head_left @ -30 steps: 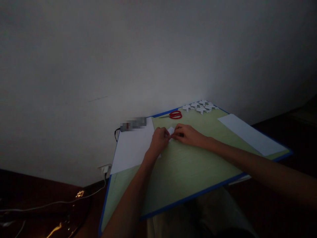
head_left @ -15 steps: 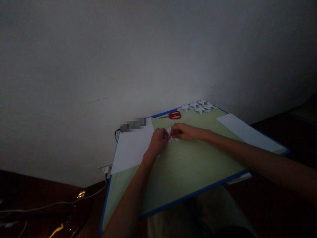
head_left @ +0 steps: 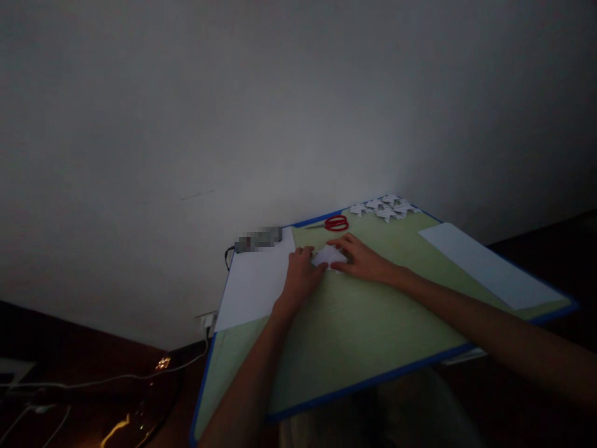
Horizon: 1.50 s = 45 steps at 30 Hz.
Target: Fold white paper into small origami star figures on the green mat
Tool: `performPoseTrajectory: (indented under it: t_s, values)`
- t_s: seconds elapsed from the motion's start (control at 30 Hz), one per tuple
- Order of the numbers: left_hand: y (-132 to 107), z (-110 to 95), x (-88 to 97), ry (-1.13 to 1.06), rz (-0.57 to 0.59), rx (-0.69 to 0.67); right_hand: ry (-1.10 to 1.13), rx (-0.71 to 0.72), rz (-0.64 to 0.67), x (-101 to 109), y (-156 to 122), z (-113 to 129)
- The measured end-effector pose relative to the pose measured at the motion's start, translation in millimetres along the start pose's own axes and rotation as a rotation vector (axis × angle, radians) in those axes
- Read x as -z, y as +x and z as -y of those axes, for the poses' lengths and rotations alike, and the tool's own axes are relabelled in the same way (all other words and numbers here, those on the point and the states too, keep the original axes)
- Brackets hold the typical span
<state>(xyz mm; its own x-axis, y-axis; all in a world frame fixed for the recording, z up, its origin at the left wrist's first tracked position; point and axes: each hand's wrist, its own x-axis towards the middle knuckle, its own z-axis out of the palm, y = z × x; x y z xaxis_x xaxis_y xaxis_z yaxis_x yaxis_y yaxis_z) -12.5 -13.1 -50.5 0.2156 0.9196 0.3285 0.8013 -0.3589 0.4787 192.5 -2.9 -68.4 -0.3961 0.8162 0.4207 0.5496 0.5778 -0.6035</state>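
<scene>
A small folded piece of white paper point(head_left: 330, 255) lies on the green tabletop between my two hands. My left hand point(head_left: 303, 269) grips it at its left side, with the thumb on the near edge and the fingers curled beyond. From the right, my right hand point(head_left: 358, 257) holds the same paper between its thumb at the near edge and its fingers at the far edge. The paper looks roughly triangular or flattened; its fine folds are too dim to make out. Just beyond the hands lie red-handled scissors point(head_left: 336, 223).
Several folded white paper shapes point(head_left: 390, 214) are grouped at the table's far corner. White sheets lie at the left point(head_left: 254, 286) and right point(head_left: 485, 261). A blurred-out grey object point(head_left: 259, 239) with a black cord sits by the wall. Blue edging point(head_left: 373, 379) borders the green table point(head_left: 364, 336).
My hands have spread slightly apart around the paper, and its folded face now shows flatter and wider. My fingers were pinched close together before. The view has shifted slightly.
</scene>
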Motion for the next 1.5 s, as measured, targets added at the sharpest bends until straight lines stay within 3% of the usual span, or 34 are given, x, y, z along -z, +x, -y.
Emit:
performPoseTrajectory:
  t_s: [0.13,0.27,0.43,0.63,0.87,1.2,1.5]
  values:
    - [0,-5,-0.4,-0.020,-0.012,-0.040,-0.147,-0.043,-0.016,1,1,4]
    - [3,-6,-1.2,-0.221,-0.032,-0.015,-0.104,-0.076,-0.060,3,2,-2]
    - [6,-5,-3.5,-0.536,0.029,0.031,0.190,-0.106,-0.018,7,1,-11]
    - [7,-13,-2.0,-0.891,0.002,0.152,0.604,-0.188,0.055,15,2,-4]
    - [5,-20,2.2,-0.910,0.084,0.225,0.789,-0.252,-0.055,14,7,-3]
    - [4,-24,5.5,-1.000,0.042,0.230,0.649,-0.278,-0.024,15,6,3]
    - [3,-25,3.8,-1.039,0.044,0.213,0.683,-0.283,-0.032,16,5,3]
